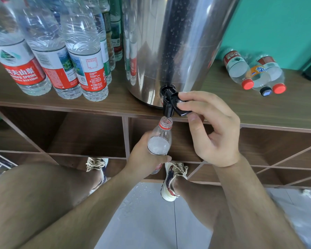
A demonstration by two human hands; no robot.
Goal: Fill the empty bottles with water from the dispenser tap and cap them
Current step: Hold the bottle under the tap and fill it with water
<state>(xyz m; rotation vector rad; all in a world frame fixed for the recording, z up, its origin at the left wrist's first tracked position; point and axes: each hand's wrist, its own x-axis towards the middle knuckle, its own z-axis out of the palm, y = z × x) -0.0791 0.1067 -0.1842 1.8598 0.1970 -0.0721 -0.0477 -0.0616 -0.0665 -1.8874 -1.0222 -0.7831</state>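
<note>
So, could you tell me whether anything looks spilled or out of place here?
Yes: water drops dot the floor between the shoes, below the bottle under the tap, so some has spilled. Also, three capped bottles lie on their sides right of the dispenser, while the left group stands upright.

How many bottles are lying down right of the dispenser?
3 on the countertop: left red-capped bottle, middle dark-capped bottle, right red-capped bottle, bunched together. Others may hide behind.

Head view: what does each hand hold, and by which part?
Left grip: clear plastic bottle, round its middle. Right grip: black tap lever, pinched at its end.
</note>
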